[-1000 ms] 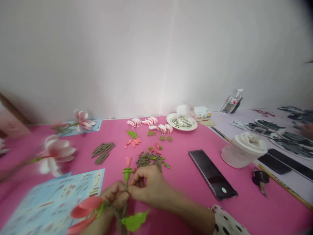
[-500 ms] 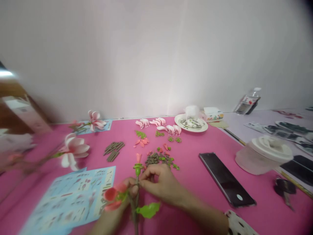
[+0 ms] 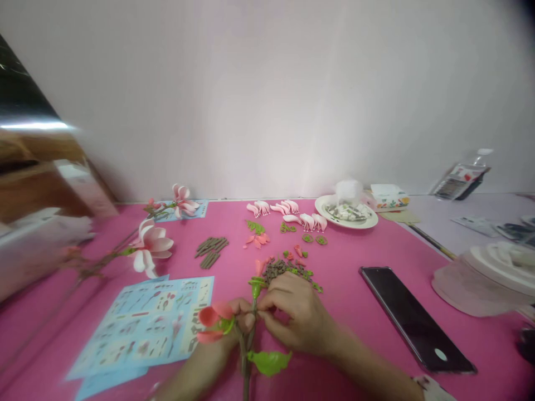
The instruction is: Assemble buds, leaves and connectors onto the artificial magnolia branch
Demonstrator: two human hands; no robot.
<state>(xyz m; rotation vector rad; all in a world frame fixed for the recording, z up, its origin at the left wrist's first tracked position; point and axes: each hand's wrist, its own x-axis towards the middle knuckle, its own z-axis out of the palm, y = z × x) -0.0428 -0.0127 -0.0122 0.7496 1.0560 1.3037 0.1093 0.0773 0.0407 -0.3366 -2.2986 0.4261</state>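
My left hand (image 3: 232,328) grips a plastic flower stem (image 3: 251,340) low down, beside a coral-pink bloom with a green calyx (image 3: 215,318). My right hand (image 3: 295,314) pinches the same stem just under a small green collar (image 3: 256,287). A bright green leaf (image 3: 270,362) juts from the stem below both hands. Right behind the fingers lies a heap of small brown and green plastic pieces (image 3: 282,271). The fingers hide part of the stem.
A pink mat (image 3: 334,250) holds a printed blue parts sheet (image 3: 142,328), finished pale pink magnolia sprays (image 3: 151,245), rows of pink petals (image 3: 288,214), brown twig pieces (image 3: 211,252), a plate (image 3: 345,214) and a black phone (image 3: 416,317). A translucent tub (image 3: 480,281) stands at the right.
The whole scene has shifted right in view as my head turned left. Both hands stay on the stem, with the right-hand fingers still working beneath the green collar.
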